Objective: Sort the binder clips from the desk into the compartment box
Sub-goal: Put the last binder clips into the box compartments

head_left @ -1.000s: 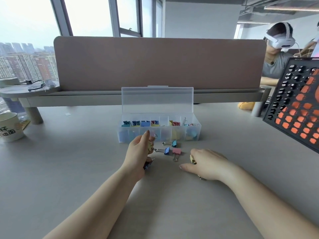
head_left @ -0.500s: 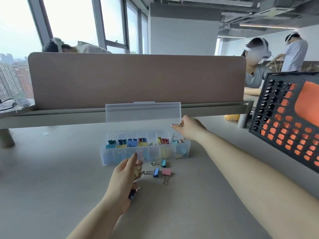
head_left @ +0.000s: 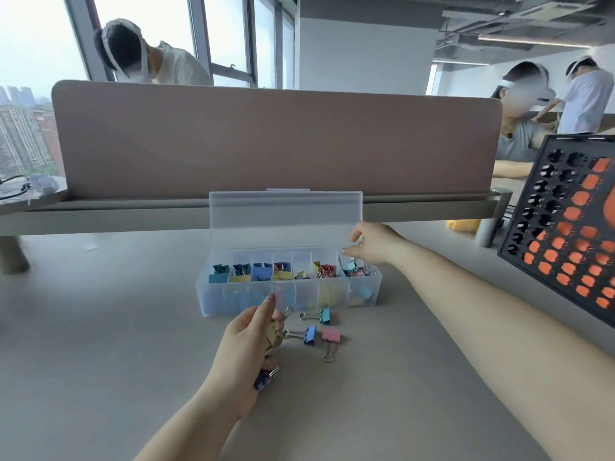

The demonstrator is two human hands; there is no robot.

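Grey office desk [head_left: 100, 344], backed by a brown partition: at near left, the left hand [head_left: 243, 354] curls round a yellow binder clip [head_left: 272, 332] and a dark blue binder clip [head_left: 264, 380]. Just right of it lie a blue binder clip [head_left: 310, 335], a teal binder clip [head_left: 324, 316] and a pink binder clip [head_left: 331, 336], loose before the clear plastic compartment box [head_left: 213, 294]. At the box's far right end the right hand [head_left: 376, 244] hovers, fingers loosely parted, apparently empty. With two clips bunched in one hand, one could slip or land in the wrong compartment.
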